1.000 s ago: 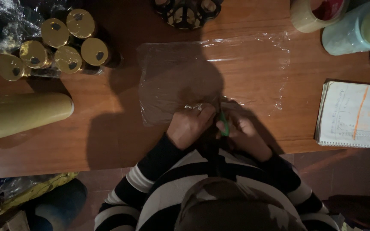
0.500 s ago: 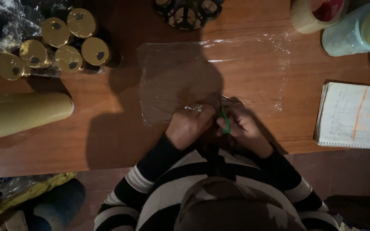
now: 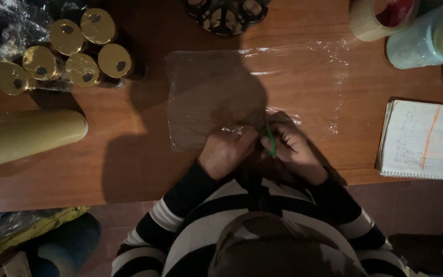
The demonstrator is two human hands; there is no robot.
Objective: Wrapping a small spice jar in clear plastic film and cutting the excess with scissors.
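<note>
Standing over the reddish wooden table, what grabs you is the big sheet of clear crinkly plastic wrap spread flat across the centre, glossy and wrinkled where the light hits it and dull where the person's shadow falls. Both hands are at its near edge, just below the middle of the frame. The left hand is curled into a loose fist with its fingertips pressed on the film's edge. The right hand sits just beside it, fingers bunched together and pinching a thin green stick-like tool, held nearly upright. Sleeves are black with white stripes, knit-looking. Upper left there's a cluster of dark jars with shiny gold round lids, and a smooth tan cardboard tube lies at the left edge. A white spiral notebook sits far right, with a pale blue cylindrical container in the top right corner.
</note>
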